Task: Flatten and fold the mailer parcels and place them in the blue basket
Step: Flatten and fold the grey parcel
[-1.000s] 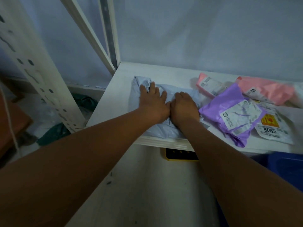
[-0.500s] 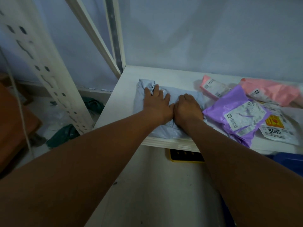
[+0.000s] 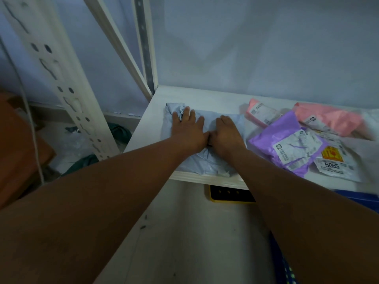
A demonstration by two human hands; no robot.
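A pale grey mailer (image 3: 207, 160) lies flat on the white shelf (image 3: 147, 132), near its left end and front edge. My left hand (image 3: 188, 130) presses down on it with spread, straight fingers, fingertips at its crumpled far-left corner. My right hand (image 3: 226, 133) presses flat on the mailer beside it, thumbs nearly touching. To the right lie a purple mailer (image 3: 285, 144), a small pink mailer (image 3: 260, 113), a larger pink mailer (image 3: 330, 119) and a white mailer with a "5055" label (image 3: 336, 165). Only an edge of the blue basket (image 3: 361, 198) shows, below the shelf at right.
A perforated white upright (image 3: 59, 85) and slanted frame bars (image 3: 123, 50) stand at left. A yellow-rimmed black object (image 3: 229, 193) sits under the shelf's front edge. Green material (image 3: 82, 160) and an orange-brown object (image 3: 18, 144) lie on the floor at left. The wall closes the back.
Both hands stay pressed on the grey mailer. My left hand's fingers have slid a little further toward its far-left corner. The camera has shifted slightly.
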